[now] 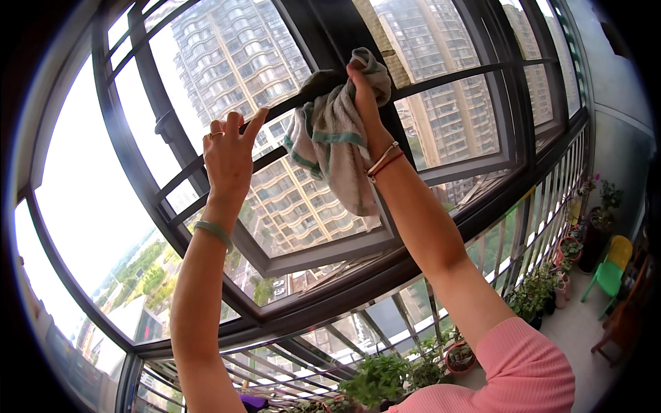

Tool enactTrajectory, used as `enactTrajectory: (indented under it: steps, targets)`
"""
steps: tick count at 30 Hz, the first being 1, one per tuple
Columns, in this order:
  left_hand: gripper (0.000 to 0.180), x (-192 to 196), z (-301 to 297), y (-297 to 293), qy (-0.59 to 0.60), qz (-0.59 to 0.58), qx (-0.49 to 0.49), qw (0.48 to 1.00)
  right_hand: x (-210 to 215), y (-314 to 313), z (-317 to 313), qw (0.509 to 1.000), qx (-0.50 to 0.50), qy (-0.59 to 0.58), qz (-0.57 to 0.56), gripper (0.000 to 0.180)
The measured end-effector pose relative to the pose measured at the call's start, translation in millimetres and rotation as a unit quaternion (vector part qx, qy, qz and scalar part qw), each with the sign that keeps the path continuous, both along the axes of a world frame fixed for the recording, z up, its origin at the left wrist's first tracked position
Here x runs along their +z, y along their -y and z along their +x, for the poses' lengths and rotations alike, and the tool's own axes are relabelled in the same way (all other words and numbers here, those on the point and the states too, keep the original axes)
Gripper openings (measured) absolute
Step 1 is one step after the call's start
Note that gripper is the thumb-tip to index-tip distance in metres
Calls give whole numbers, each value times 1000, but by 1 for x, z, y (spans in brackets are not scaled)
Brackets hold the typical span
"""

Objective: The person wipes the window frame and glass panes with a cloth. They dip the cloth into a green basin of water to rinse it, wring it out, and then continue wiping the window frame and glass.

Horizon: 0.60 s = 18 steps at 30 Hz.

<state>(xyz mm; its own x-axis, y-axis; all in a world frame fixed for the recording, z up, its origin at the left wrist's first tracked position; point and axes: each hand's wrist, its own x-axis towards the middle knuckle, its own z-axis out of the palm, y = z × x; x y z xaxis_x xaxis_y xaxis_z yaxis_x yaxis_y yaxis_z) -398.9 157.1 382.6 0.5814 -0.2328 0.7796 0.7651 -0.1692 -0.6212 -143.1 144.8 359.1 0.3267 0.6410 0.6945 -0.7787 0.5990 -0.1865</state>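
Up high, the right hand has its fingers closed around a grey-and-green cloth, pressing it on the dark window bar that slants sideways — the left hand, fingers spread and empty, rests lower on that frame.

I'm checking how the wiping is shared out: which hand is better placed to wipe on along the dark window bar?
Right. The right hand already presses the cloth onto the window bar; the left hand holds nothing.
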Motion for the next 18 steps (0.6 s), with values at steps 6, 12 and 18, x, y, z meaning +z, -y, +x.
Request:
enactTrajectory:
  steps: [6,12,18]
  targets:
    - [66,-15,-16,-8,-2,-12,11,1000,-60,65,-46,999,7,20,-38,34]
    - [37,-13,-13,7,6,-35,-73,997,-60,65,-61,999,37,1,-14,50]
    - [30,-14,-28,8,37,-73,-112,990,-32,24,-59,996,85,35,13,52]
